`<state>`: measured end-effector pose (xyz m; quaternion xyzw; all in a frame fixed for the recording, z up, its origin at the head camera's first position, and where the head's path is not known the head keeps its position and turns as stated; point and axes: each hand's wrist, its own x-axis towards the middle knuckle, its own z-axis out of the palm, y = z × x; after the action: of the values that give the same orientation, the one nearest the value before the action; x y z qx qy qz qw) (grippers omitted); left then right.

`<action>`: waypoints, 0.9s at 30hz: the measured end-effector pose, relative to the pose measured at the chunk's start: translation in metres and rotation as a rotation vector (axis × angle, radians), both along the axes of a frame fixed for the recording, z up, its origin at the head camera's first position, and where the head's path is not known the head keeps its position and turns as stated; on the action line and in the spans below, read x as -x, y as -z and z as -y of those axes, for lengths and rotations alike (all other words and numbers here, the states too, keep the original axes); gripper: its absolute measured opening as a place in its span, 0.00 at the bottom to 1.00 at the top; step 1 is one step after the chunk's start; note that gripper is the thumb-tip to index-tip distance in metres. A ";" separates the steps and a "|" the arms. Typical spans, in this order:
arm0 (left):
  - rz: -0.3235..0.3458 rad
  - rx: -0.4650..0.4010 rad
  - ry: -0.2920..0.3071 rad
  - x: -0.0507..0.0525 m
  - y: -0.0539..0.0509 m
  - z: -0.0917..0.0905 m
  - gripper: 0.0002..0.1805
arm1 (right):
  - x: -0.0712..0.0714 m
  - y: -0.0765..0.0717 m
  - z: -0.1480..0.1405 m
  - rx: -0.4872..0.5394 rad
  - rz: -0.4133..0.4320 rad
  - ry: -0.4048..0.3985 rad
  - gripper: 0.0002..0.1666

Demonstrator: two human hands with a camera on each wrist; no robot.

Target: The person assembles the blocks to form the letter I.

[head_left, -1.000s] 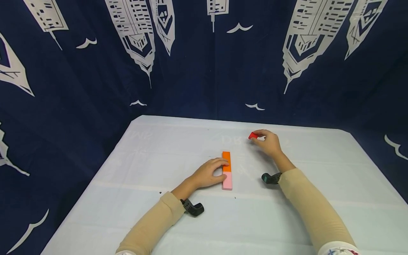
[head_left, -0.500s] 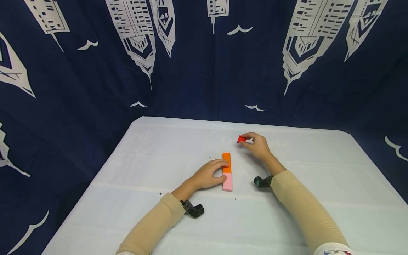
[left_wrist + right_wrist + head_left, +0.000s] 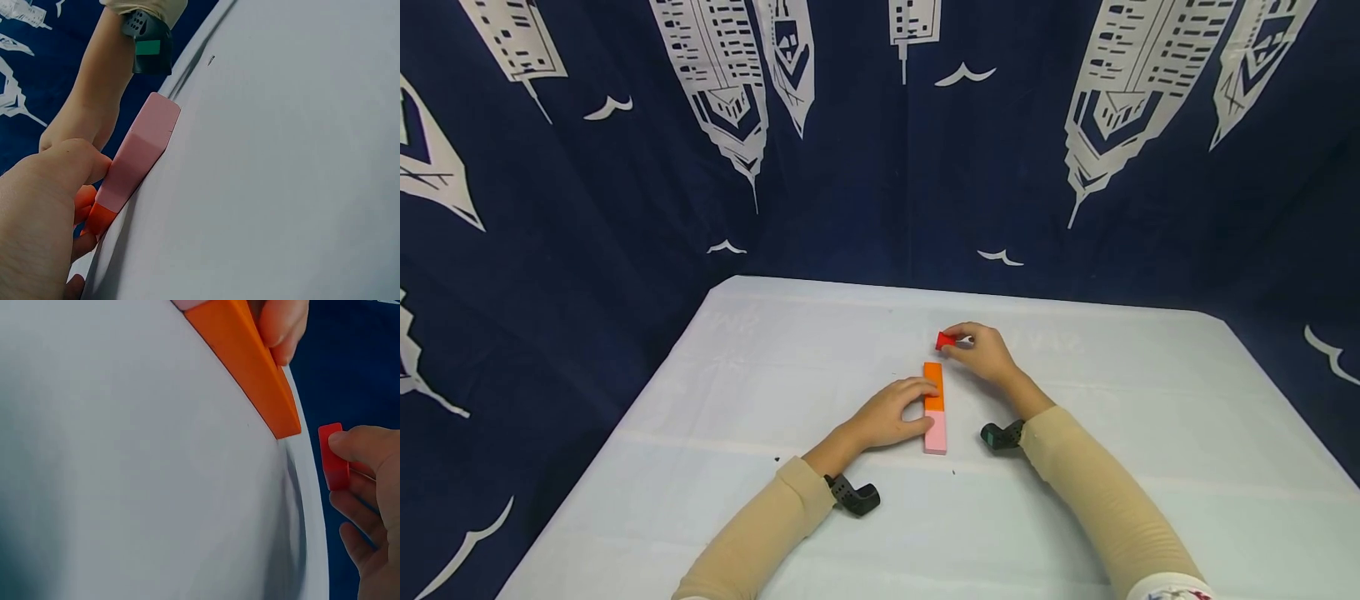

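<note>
A pink block (image 3: 936, 437) and an orange block (image 3: 932, 372) lie end to end on the white table, the orange one farther away. My left hand (image 3: 886, 415) rests against them from the left, fingertips on the orange block and thumb on the pink one. Between its thumb and fingers, my right hand (image 3: 985, 354) pinches a small red block (image 3: 944, 341). This red block is just beyond the orange block's far end, with a gap between them. In the right wrist view, the red block (image 3: 334, 457) appears apart from the orange block (image 3: 250, 362).
The white-covered table (image 3: 760, 350) ends at a far edge before a dark blue curtain (image 3: 850, 208) with white building prints. A dark wrist device (image 3: 853, 496) is on the left wrist, and another device (image 3: 1002, 435) on the right. Small dark specks mark the cloth.
My right hand has moved left and slightly nearer with the red block, coming close to the orange block's far end. The left hand and the two blocks under it have stayed put.
</note>
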<state>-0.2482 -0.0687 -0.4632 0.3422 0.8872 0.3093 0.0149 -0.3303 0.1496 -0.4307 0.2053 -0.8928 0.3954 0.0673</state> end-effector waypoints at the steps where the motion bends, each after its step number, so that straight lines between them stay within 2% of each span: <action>1: -0.005 -0.004 0.000 0.000 0.000 0.000 0.26 | -0.001 0.000 0.002 0.000 -0.002 -0.005 0.17; 16: -0.024 -0.027 0.003 0.001 0.002 0.002 0.26 | -0.001 0.003 0.016 -0.039 0.046 -0.037 0.16; 27: -0.008 -0.030 0.008 0.000 0.003 0.001 0.26 | 0.000 0.006 0.017 -0.055 0.078 -0.036 0.15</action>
<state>-0.2486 -0.0696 -0.4659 0.3472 0.8810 0.3213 0.0073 -0.3306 0.1325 -0.4363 0.2077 -0.9013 0.3797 0.0199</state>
